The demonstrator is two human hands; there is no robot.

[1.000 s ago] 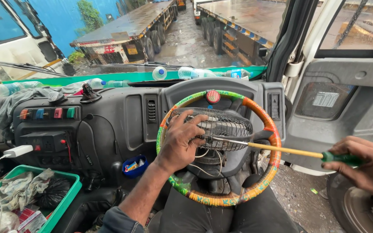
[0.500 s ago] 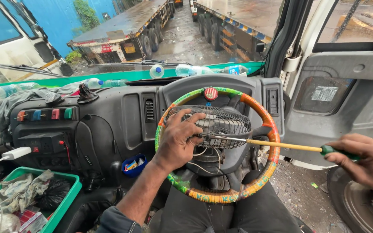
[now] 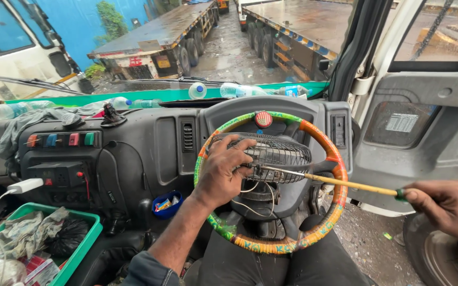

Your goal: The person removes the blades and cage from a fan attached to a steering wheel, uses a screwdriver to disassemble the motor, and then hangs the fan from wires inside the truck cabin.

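Note:
I sit in a truck cab behind a steering wheel (image 3: 338,175) wrapped in orange, green and yellow tape. A small wire fan guard (image 3: 276,153) sits over the wheel's hub, with loose white wires hanging below it. My left hand (image 3: 222,172) rests on the hub and pinches the metal tip of a long screwdriver (image 3: 345,183) against the guard. My right hand (image 3: 449,207), out at the right by the open door, grips the screwdriver's green handle; its yellow shaft crosses the wheel rim.
The dark dashboard (image 3: 133,153) carries coloured switches (image 3: 59,140) and a cloth. Plastic bottles (image 3: 250,90) lie along the windscreen. A green crate (image 3: 83,249) of rags and bags stands at lower left. The grey door (image 3: 430,127) is open; flatbed trailers (image 3: 155,37) stand outside.
The view has tilted slightly. My right hand has slid a little lower and further right with the screwdriver handle; my left hand stays on the hub.

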